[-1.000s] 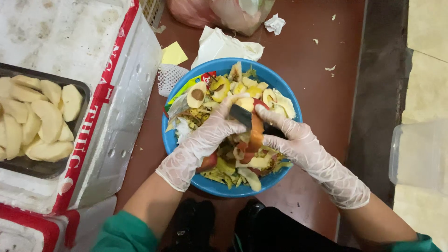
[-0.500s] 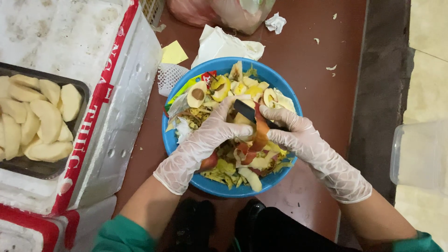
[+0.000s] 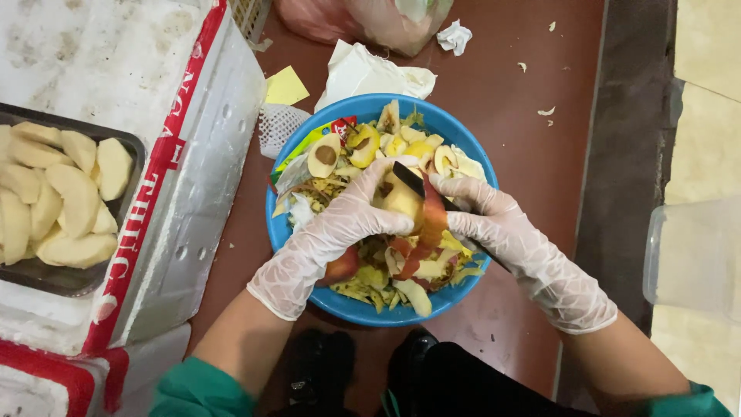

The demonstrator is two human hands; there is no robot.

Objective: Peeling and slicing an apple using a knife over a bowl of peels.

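The floor (image 3: pixel 532 100) is dark red-brown, with small white scraps on it. A round blue bowl (image 3: pixel 309 232) sits on the floor, just in front of the person's black shoes (image 3: pixel 324 363). The bowl is full of fruit peels, yellow bits and cut cores.

Right over the middle of the bowl, two hands in thin see-through gloves work on one piece of fruit (image 3: pixel 403 202). The left hand (image 3: pixel 332 232) is wrapped around the fruit and grips it tight. The fruit looks pale yellow where the skin is off. A long strip of red peel (image 3: pixel 426 232) hangs from the fruit down toward the scraps in the bowl. The right hand (image 3: pixel 502 228) is closed on a knife (image 3: pixel 409 180) with a dark blade, and the blade lies against the top of the fruit.

To the left of the bowl stands a big white foam box (image 3: pixel 177 154) with red tape. On top of the box is a dark metal tray (image 3: pixel 131 147) filled with peeled pale fruit pieces (image 3: pixel 69 193).

Behind the bowl, farther from the person, lie a white crumpled paper (image 3: pixel 363 73), a yellow paper square (image 3: pixel 285 85) and a bit of white foam net (image 3: pixel 278 127) that touches the bowl's rim. A pink plastic bag (image 3: pixel 363 19) is farther back. Well to the right of the bowl is a clear plastic tub (image 3: pixel 695 255) on a pale tile floor.
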